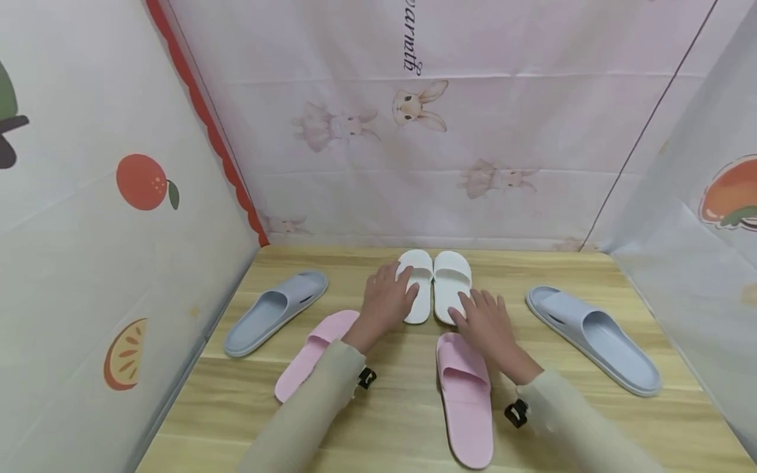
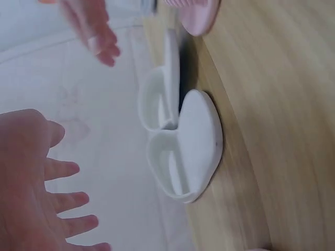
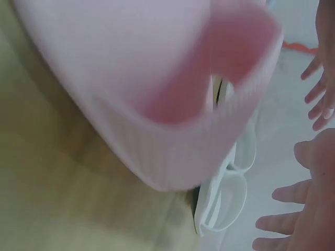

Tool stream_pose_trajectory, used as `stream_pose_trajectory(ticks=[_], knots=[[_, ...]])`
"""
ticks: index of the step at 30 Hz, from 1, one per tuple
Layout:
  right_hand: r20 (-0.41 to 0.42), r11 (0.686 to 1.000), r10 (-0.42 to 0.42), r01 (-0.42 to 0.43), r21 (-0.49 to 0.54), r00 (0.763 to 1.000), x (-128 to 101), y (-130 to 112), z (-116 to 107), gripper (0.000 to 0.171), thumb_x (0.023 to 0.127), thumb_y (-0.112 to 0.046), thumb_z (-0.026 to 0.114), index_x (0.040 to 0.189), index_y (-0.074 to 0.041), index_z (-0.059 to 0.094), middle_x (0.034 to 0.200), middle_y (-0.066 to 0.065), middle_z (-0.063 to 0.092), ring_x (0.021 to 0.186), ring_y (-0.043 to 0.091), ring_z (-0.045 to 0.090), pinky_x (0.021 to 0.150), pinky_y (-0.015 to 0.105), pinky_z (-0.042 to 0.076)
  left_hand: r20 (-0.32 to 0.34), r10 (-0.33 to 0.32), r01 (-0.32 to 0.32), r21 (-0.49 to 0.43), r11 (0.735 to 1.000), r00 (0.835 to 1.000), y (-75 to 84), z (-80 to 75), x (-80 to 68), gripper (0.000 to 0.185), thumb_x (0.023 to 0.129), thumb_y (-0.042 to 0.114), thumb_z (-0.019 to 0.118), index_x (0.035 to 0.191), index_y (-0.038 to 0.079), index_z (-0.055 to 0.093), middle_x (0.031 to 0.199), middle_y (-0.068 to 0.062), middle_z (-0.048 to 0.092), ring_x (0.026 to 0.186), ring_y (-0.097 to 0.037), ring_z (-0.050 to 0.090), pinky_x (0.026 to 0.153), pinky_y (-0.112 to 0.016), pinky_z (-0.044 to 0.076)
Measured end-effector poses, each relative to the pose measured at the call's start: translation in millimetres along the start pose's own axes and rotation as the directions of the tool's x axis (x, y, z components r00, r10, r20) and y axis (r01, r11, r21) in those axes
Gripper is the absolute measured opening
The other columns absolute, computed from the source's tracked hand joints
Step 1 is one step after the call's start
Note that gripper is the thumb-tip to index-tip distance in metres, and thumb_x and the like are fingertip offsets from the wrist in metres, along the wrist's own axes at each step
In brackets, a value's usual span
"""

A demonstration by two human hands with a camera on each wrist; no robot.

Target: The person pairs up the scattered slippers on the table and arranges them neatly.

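Two white slippers lie side by side near the back wall, toes toward it. My left hand is over the left slipper's outer side in the head view; the left wrist view shows its fingers spread and apart from the slippers. My right hand reaches over the right white slipper's heel end, above the toe of a pink slipper. Loosely spread, its fingers hold nothing in the right wrist view. Another pink slipper lies angled, partly hidden by my left forearm.
A grey-blue slipper lies slanted at the left, and another at the right. Printed sheets form walls around the wooden surface. A black clip-like piece hangs at my left cuff, another at my right.
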State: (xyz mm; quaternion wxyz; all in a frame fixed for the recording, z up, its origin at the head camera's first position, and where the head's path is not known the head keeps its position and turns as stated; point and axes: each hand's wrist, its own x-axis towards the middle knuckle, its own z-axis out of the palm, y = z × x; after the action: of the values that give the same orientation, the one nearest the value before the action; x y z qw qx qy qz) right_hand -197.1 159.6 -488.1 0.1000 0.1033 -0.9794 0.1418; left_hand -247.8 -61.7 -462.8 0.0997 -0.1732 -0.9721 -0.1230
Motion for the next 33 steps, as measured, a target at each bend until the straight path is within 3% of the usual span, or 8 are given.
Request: stream_pose_trajectory(ticks=[6, 12, 20, 26, 30, 33], knots=[[-0.040, 0.999, -0.049, 0.049, -0.012, 0.998, -31, -7, 2, 0.054, 0.103, -0.042, 0.053, 0.141, -0.004, 0.056, 0.144, 0.024, 0.053, 0.136, 0.047, 0.045, 0.110, 0.069, 0.029, 0.024, -0.008, 0.009, -0.033, 0.999, 1.000, -5.1, -8.3, -23.4, 0.051, 0.109, 0.042, 0.034, 0.152, 0.017, 0.044, 0.151, -0.015, 0.044, 0.139, -0.036, 0.043, 0.106, -0.056, 0.040], [-0.037, 0.998, -0.028, 0.030, 0.050, 0.999, -52, -14, 6, 0.056, 0.101, -0.041, 0.057, 0.142, -0.004, 0.055, 0.146, 0.025, 0.050, 0.139, 0.049, 0.040, 0.111, 0.069, 0.027, 0.063, -0.035, 0.038, -0.050, 0.998, 0.997, -14.3, -12.0, -45.2, 0.053, 0.108, 0.044, 0.033, 0.153, 0.017, 0.043, 0.155, -0.015, 0.040, 0.142, -0.036, 0.038, 0.109, -0.058, 0.037], [-0.081, 0.997, -0.025, 0.031, 0.069, 0.996, -70, -19, 8, 0.053, 0.100, -0.039, 0.057, 0.139, -0.003, 0.057, 0.144, 0.025, 0.051, 0.138, 0.047, 0.041, 0.110, 0.068, 0.030, 0.105, -0.110, 0.115, -0.038, 0.993, 0.988, -25.9, 1.5, -72.9, 0.054, 0.108, 0.046, 0.035, 0.154, 0.019, 0.041, 0.159, -0.014, 0.037, 0.146, -0.036, 0.034, 0.115, -0.058, 0.030], [-0.013, 0.992, 0.014, -0.013, 0.129, 1.000, -83, -21, 11, 0.057, 0.101, -0.042, 0.057, 0.145, -0.005, 0.053, 0.151, 0.028, 0.043, 0.142, 0.050, 0.035, 0.108, 0.071, 0.032, 0.049, -0.134, 0.136, -0.036, 0.990, 0.990, -38.5, 4.6, -91.0, 0.052, 0.107, 0.044, 0.038, 0.151, 0.017, 0.046, 0.155, -0.016, 0.042, 0.145, -0.038, 0.034, 0.116, -0.061, 0.027], [-0.016, 0.987, 0.013, -0.010, 0.163, 1.000, -91, -21, 14, 0.054, 0.100, -0.039, 0.059, 0.145, -0.010, 0.053, 0.149, 0.023, 0.045, 0.140, 0.042, 0.039, 0.092, 0.067, 0.049, 0.009, -0.170, 0.171, -0.032, 0.985, 0.985, -54.0, 3.4, -101.5, 0.052, 0.107, 0.044, 0.039, 0.150, 0.016, 0.046, 0.154, -0.017, 0.043, 0.145, -0.040, 0.034, 0.115, -0.063, 0.026], [-0.013, 0.986, 0.011, -0.009, 0.164, 1.000, -96, -23, 15, 0.052, 0.100, -0.039, 0.060, 0.144, -0.012, 0.054, 0.148, 0.022, 0.046, 0.139, 0.039, 0.040, 0.083, 0.067, 0.052, -0.005, -0.201, 0.201, -0.045, 0.979, 0.980, -67.7, 3.1, -110.5, 0.053, 0.107, 0.042, 0.039, 0.150, 0.013, 0.046, 0.154, -0.019, 0.041, 0.145, -0.041, 0.033, 0.115, -0.063, 0.027]])
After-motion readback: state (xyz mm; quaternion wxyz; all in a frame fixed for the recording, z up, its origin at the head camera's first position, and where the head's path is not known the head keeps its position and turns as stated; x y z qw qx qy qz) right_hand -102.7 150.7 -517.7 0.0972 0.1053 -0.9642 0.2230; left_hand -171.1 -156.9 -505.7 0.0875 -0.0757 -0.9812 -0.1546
